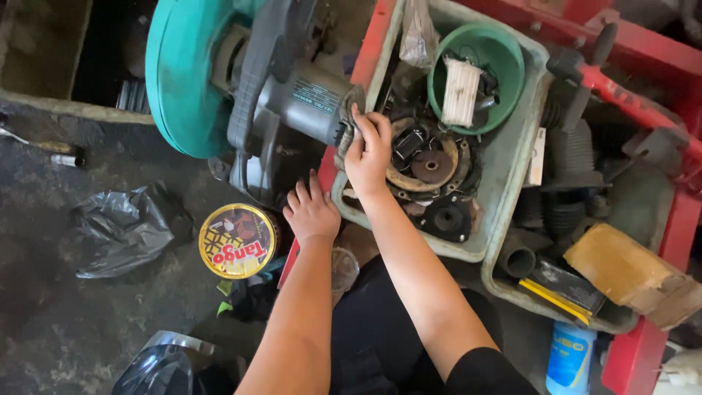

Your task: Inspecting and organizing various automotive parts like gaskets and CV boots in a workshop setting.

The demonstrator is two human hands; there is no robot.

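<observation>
The right hand has its fingers curled tight on the round grey metal motor end – at 12 o'clock; the left hand (fingers loosely apart) rests lower, holding nothing.

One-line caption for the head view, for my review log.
Right hand grips the power tool's motor end; left hand rests below it.

Just left of the right hand the grey motor housing blocks passage; beyond its fingers, metal parts crowd the tray.
</observation>
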